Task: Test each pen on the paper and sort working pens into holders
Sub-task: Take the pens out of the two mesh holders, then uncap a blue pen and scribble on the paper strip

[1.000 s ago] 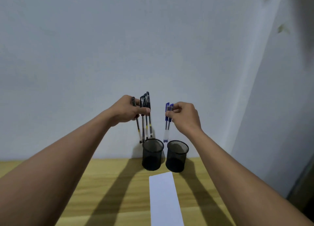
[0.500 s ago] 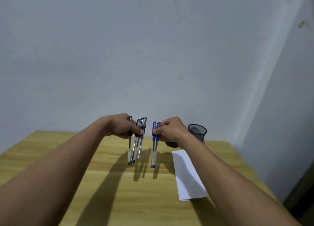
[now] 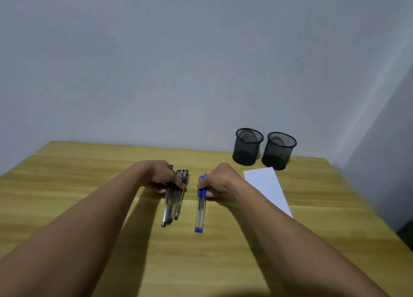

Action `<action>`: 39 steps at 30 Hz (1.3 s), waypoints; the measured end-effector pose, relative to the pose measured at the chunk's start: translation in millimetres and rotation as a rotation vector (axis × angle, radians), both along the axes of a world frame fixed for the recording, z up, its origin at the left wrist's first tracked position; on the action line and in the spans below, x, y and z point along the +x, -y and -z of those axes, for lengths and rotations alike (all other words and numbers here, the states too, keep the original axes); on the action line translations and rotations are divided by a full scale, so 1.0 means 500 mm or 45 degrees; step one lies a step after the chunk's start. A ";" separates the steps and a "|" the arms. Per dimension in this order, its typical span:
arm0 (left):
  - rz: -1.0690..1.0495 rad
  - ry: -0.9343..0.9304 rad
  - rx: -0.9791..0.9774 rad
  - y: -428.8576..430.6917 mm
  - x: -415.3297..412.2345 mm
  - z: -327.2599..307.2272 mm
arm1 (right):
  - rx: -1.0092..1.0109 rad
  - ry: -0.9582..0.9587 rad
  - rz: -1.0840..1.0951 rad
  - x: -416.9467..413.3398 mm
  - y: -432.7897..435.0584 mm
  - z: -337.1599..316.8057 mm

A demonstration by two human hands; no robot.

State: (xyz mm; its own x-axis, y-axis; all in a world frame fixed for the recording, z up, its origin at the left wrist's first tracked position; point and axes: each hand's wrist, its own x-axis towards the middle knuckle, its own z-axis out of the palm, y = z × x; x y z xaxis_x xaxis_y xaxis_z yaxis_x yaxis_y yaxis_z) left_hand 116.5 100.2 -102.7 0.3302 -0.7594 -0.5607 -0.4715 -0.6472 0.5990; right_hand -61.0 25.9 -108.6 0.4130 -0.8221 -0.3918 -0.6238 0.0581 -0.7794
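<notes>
The left hand (image 3: pixel 161 176) grips a bunch of black pens (image 3: pixel 173 202), and the right hand (image 3: pixel 220 183) pinches two blue pens (image 3: pixel 200 209), all left of the paper (image 3: pixel 267 189). The holders (image 3: pixel 247 147) stand behind the paper. If the hands let go carelessly, the round pens may roll and mix.

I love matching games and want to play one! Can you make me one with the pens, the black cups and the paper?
Things:
1. black pens
2. blue pens
3. mesh holders
4. paper

Where or how:
a. gripped by the right hand
b. lying flat and white, to the right of both hands
c. gripped by the left hand
d. standing upright side by side at the back of the table

Pairs: 1-c, 2-a, 3-d, 4-b
</notes>
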 end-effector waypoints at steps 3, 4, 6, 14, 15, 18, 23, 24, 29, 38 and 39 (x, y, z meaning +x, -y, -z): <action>0.002 0.114 -0.045 -0.001 -0.004 0.004 | -0.037 -0.069 -0.020 0.006 0.002 0.012; 0.012 0.163 -0.056 -0.002 -0.005 0.004 | -0.062 -0.090 -0.030 0.007 0.001 0.012; 0.025 0.252 -0.059 -0.004 -0.005 0.004 | -0.126 -0.129 -0.051 0.007 -0.003 0.010; 0.054 0.533 -0.060 -0.022 -0.003 -0.025 | -0.467 -0.247 -0.109 -0.024 -0.033 -0.003; 0.083 0.641 -0.085 -0.022 -0.004 -0.030 | -0.502 -0.255 -0.116 -0.028 -0.039 -0.006; 0.236 0.924 -0.257 -0.016 -0.028 -0.046 | -0.565 -0.254 -0.121 -0.043 -0.066 -0.007; 0.508 0.916 -0.405 0.009 -0.078 -0.030 | -0.530 -0.316 -0.214 -0.059 -0.107 0.030; 0.557 0.927 -0.391 0.015 -0.087 -0.024 | -0.542 -0.343 -0.231 -0.062 -0.111 0.040; 0.716 0.986 -0.315 0.034 -0.122 0.001 | -0.636 -0.464 -0.319 -0.075 -0.121 0.070; 0.794 1.121 -0.462 0.050 -0.119 0.008 | -0.703 -0.397 -0.255 -0.086 -0.128 0.084; 0.800 1.133 -0.484 0.049 -0.117 0.006 | -0.721 -0.380 -0.238 -0.089 -0.129 0.083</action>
State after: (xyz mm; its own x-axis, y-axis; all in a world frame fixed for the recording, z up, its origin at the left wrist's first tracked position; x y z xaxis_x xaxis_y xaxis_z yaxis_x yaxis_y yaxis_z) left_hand 57.9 75.5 -106.0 -0.0023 -0.9998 -0.0191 -1.0000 0.0023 -0.0016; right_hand -105.7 90.5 -150.0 0.5094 -0.8596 -0.0402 -0.7772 -0.4395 -0.4503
